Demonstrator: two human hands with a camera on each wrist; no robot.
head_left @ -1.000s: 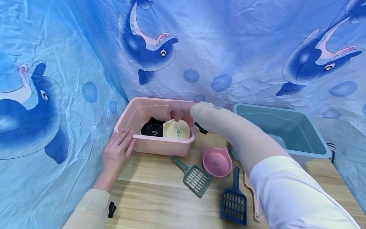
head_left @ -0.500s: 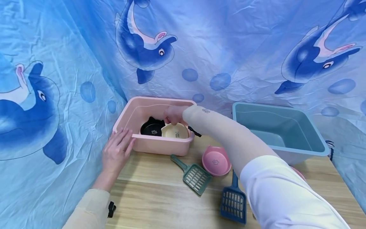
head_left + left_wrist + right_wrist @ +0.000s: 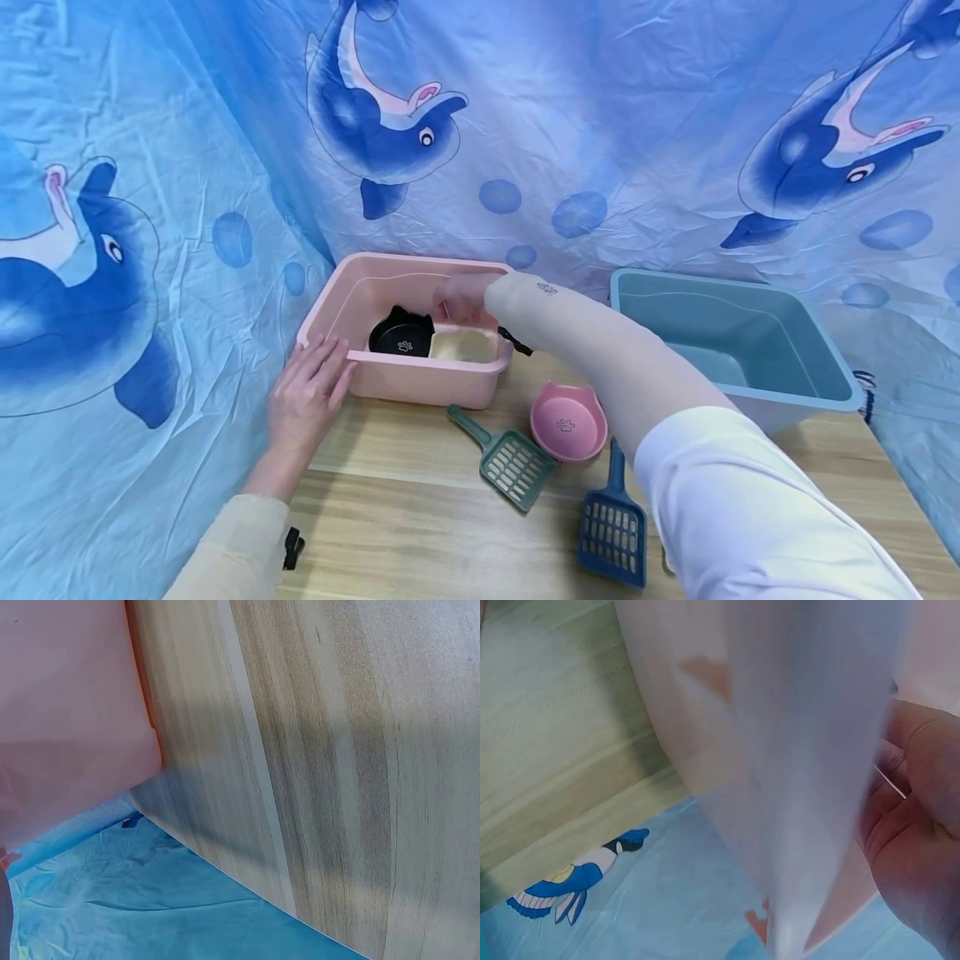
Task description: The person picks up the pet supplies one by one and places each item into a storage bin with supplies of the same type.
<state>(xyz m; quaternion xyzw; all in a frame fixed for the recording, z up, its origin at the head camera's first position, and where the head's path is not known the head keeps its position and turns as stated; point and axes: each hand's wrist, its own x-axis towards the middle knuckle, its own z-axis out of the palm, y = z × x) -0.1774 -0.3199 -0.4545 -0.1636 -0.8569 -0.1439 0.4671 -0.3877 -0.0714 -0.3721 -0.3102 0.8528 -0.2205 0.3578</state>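
My right hand (image 3: 459, 297) reaches down into the pink plastic bin (image 3: 420, 385) at its right end. Its curled fingers pinch the back edge of a cream cat-shaped bowl (image 3: 467, 345), whose front is partly hidden behind the bin's rim. In the right wrist view a thin pale edge shows between the fingers and thumb of the right hand (image 3: 922, 817). Beside the cream bowl, a black cat-eared bowl (image 3: 400, 334) with a paw print lies in the bin. Resting on the bin's front left corner, my left hand (image 3: 303, 392) has its fingers extended over the rim.
A pink cat-eared bowl (image 3: 567, 427) sits on the wooden table (image 3: 420, 517). Near it lie a green slotted litter scoop (image 3: 517, 467) and a dark blue one (image 3: 613, 529). A blue-grey bin (image 3: 795, 333) stands at the right; dolphin-printed sheeting (image 3: 637, 150) hangs behind.
The cream bowl has gone lower into the pink bin, its printed face now mostly behind the front rim. My right hand went down with it; the left hand stayed on the corner.
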